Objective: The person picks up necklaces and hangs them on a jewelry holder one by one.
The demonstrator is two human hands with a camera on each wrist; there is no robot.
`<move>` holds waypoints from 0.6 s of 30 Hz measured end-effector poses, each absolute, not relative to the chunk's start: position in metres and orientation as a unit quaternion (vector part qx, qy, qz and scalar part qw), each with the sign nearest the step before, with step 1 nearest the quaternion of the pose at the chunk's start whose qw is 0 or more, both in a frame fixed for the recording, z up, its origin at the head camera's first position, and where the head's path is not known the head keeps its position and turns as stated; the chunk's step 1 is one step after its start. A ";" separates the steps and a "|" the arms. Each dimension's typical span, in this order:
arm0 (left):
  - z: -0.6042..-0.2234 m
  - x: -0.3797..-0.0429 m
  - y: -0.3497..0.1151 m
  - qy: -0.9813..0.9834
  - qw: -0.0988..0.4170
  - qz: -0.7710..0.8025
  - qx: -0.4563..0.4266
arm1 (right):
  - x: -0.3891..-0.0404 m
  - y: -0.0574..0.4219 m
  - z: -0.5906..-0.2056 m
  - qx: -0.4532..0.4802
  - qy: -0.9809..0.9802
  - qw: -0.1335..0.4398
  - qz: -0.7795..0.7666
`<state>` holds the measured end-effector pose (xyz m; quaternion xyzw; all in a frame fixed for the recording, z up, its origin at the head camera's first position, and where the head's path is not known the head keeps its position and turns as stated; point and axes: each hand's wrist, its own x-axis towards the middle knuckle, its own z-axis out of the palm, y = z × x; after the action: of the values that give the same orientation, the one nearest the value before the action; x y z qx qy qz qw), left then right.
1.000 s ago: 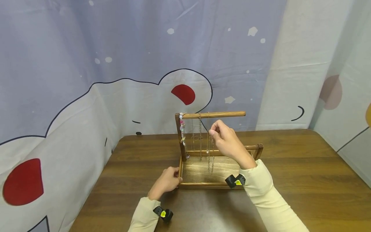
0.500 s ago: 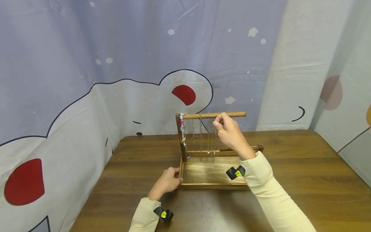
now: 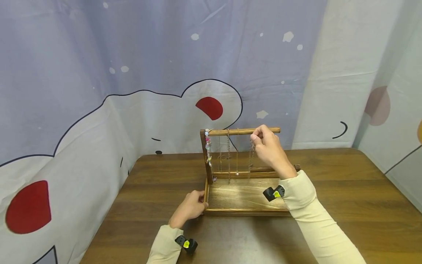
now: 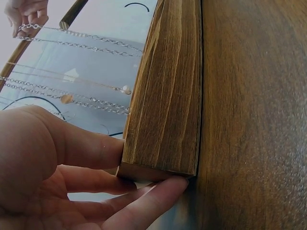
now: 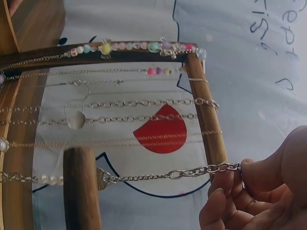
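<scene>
My right hand (image 3: 268, 145) pinches a silver chain necklace (image 5: 192, 171) between thumb and fingers, at the upper bar (image 3: 244, 131) of a wooden jewelry stand (image 3: 244, 212). The chain hangs below the hand; white pearls and a round charm show on it in the right wrist view. Whether it lies over the bar is hard to tell. My left hand (image 3: 189, 207) grips the front left corner of the stand's tray, thumb on one side and fingers at the other, as the left wrist view shows.
A colourful beaded necklace (image 3: 208, 146) hangs at the bar's left end by the post. Beside it hang a silver chain (image 3: 228, 157) and a thin gold-toned one with a pearl (image 3: 237, 173). A wooden rod end (image 5: 80, 191) crosses the right wrist view. A printed curtain (image 3: 158, 121) stands behind the table.
My right hand has moved up and to the right with the silver chain necklace, from below the bar to bar height. My left hand has stayed at the tray corner.
</scene>
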<state>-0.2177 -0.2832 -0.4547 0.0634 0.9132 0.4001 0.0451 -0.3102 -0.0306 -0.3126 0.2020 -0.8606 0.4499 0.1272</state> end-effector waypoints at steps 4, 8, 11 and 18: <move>-0.454 -0.217 -0.283 0.912 0.047 0.402 0.064 | -0.313 -0.024 -0.312 0.198 -0.861 0.137 0.448; -0.454 -0.217 -0.283 0.912 0.046 0.403 0.065 | -0.314 -0.017 -0.310 0.192 -0.862 0.148 0.446; -0.453 -0.216 -0.283 0.911 0.045 0.405 0.066 | -0.315 -0.013 -0.309 0.187 -0.860 0.155 0.448; -0.453 -0.216 -0.283 0.909 0.046 0.408 0.065 | -0.315 0.000 -0.306 0.182 -0.859 0.161 0.450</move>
<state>-0.2157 -0.2830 -0.4534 0.0653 0.9094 0.4081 0.0465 -0.3154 -0.0004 -0.3063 0.1822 -0.8594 0.4498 0.1610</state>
